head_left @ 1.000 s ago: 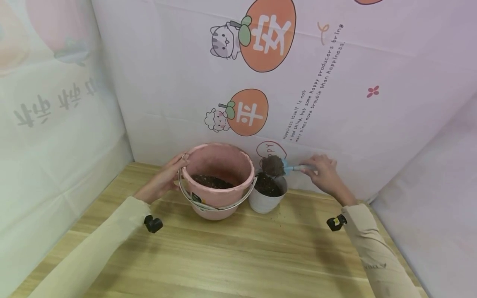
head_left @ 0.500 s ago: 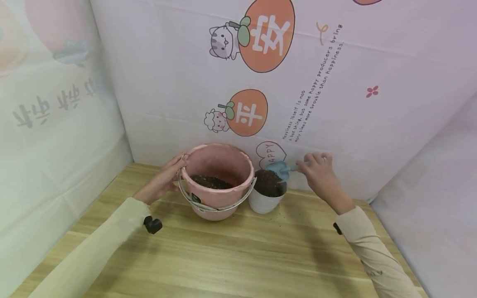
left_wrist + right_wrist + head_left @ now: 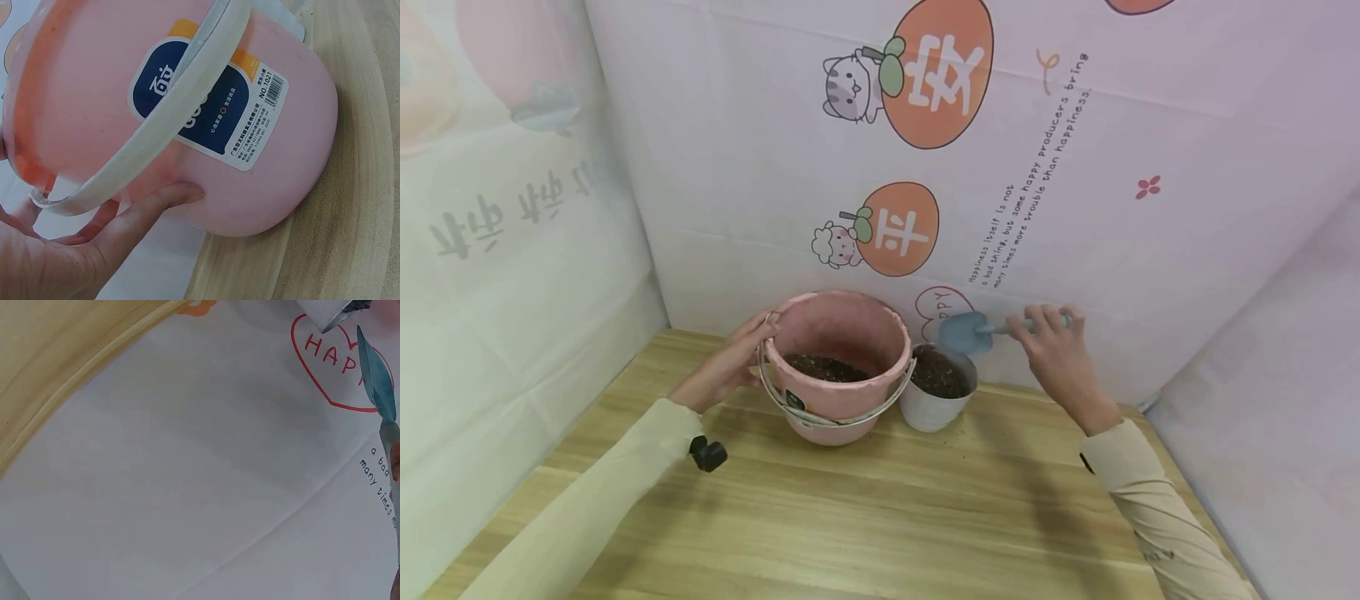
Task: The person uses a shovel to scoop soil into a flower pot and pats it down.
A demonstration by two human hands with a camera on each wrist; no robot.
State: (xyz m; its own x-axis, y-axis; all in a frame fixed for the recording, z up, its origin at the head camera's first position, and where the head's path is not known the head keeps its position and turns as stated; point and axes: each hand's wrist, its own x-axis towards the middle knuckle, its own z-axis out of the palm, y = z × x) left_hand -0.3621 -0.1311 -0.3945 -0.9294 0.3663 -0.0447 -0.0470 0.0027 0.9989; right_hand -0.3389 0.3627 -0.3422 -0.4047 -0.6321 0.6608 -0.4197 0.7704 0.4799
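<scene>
A pink bucket [image 3: 842,400] with dark soil low inside stands on the table, its white handle [image 3: 150,131] hanging down across the front. My left hand [image 3: 733,358] grips the bucket's left side, thumb [image 3: 169,197] against the outer wall and fingers up at the rim. Right beside the bucket is a white pot [image 3: 931,410] holding dark soil [image 3: 938,372]. Above the pot's back rim hangs the blade of a blue garden trowel [image 3: 966,332], with no heap of soil on it. My right hand [image 3: 1054,350] holds the trowel by its handle, fingers curled round it.
The wooden table [image 3: 865,517] ends at a printed white cloth [image 3: 737,167] close behind the bucket and pot. More cloth hangs at the left and right sides. A few soil crumbs [image 3: 964,439] lie by the pot.
The soil heaped on the trowel has dropped into the white pot. The blade tipped over, then rose slightly off the soil as my right hand turned. My left hand and the bucket stayed put.
</scene>
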